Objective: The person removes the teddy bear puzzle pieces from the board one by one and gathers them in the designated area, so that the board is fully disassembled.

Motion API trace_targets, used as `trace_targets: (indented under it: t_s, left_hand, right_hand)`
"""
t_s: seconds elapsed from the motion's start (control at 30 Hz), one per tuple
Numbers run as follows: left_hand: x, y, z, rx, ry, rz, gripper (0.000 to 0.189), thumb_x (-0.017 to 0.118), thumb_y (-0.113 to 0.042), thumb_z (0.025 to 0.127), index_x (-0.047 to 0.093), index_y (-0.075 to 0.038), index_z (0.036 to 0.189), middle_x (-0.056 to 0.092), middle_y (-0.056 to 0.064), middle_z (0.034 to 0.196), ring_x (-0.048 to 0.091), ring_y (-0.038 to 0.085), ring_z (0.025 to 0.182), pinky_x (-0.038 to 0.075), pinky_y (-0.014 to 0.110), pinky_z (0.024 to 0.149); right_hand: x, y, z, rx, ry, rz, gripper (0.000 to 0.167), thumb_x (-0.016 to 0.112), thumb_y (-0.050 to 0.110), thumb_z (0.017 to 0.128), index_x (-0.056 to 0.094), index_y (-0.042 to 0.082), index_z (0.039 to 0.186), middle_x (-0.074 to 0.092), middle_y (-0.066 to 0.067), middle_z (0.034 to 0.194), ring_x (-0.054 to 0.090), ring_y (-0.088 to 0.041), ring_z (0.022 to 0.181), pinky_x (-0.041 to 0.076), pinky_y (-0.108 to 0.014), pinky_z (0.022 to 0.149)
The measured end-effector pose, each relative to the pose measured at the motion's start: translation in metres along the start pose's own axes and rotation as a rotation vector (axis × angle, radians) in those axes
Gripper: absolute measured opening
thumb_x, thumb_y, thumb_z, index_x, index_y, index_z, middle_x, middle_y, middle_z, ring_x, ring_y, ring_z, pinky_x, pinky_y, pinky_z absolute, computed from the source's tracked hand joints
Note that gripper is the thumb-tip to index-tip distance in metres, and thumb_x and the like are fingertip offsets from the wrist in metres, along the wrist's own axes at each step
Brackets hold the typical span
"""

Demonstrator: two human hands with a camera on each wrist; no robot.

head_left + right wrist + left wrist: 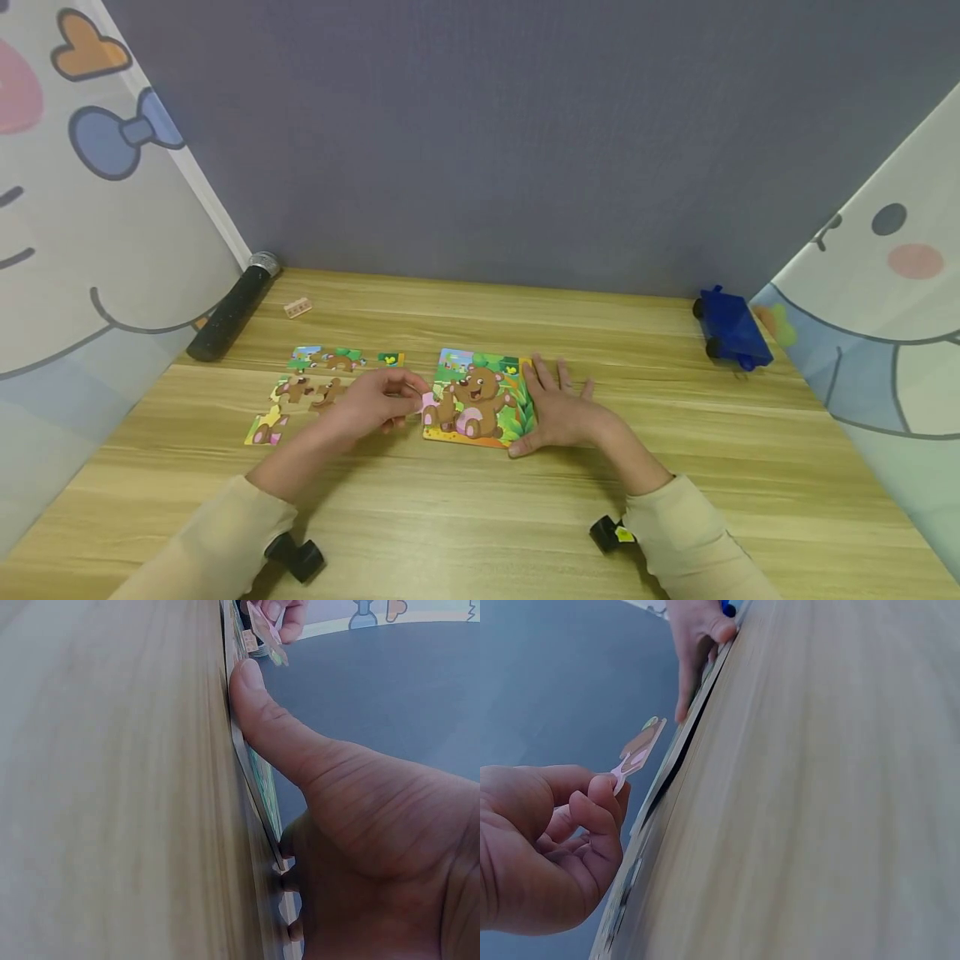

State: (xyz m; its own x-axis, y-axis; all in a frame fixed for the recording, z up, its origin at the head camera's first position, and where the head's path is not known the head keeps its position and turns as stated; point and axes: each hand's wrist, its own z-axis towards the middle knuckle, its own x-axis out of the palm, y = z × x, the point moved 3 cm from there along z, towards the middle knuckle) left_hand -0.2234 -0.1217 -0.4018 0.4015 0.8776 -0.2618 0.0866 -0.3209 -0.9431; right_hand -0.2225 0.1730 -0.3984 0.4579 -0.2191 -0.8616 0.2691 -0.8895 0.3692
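Observation:
My left hand (378, 404) pinches a puzzle piece (641, 750) between thumb and fingers; brown, pink and a bit of green show on it. The piece is held raised and tilted over the left side of a bear puzzle board (467, 440), overlapping it in the head view. My right hand (562, 414) lies with fingers spread along the board's right edge. Its thumb rests at the near right corner, and the fingers reach past the far right one. Left of the board lie several loose puzzle pieces (294, 387), some partly hidden behind my left hand.
A black microphone (234, 310) leans at the table's left edge, with a small pinkish block (297, 307) near it. A blue toy cart (735, 329) stands at the back right. The grey panel (480, 150) rises behind the wooden table (450, 517).

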Motion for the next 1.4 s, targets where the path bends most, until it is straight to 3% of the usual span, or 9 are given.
trace_targets:
  t_s: [0.3,1.0,1.4]
  left_hand:
    - [-0.023,0.008,-0.014,0.026,0.006,0.002,0.024,0.068,-0.007,0.096,0.065,0.002,0.118,0.066,0.012,0.097,0.054,0.017,0.064,0.043,0.025,0.052]
    - [-0.066,0.026,-0.043,-0.019,-0.025,0.026,0.032,0.073,-0.014,0.095,0.064,0.002,0.121,0.068,0.011,0.095,0.052,0.014,0.062,0.044,0.025,0.051]
    - [-0.089,0.035,-0.057,-0.027,-0.036,0.073,0.032,0.071,-0.013,0.096,0.063,0.004,0.123,0.066,0.011,0.100,0.047,0.012,0.059,0.037,0.022,0.047]
  right_hand:
    - [0.001,0.000,0.001,0.000,0.018,-0.003,0.137,0.078,0.070,0.073,-0.006,0.008,0.162,-0.018,-0.015,0.166,-0.022,-0.048,0.146,-0.010,-0.084,0.099]
    - [0.000,-0.001,0.001,0.011,0.013,-0.017,0.136,0.078,0.069,0.073,-0.005,0.007,0.162,-0.017,-0.015,0.166,-0.020,-0.048,0.146,-0.008,-0.084,0.100]
    - [0.001,-0.001,0.000,0.008,0.005,-0.009,0.136,0.079,0.067,0.074,-0.004,0.006,0.162,-0.016,-0.016,0.166,-0.019,-0.049,0.146,-0.008,-0.084,0.099]
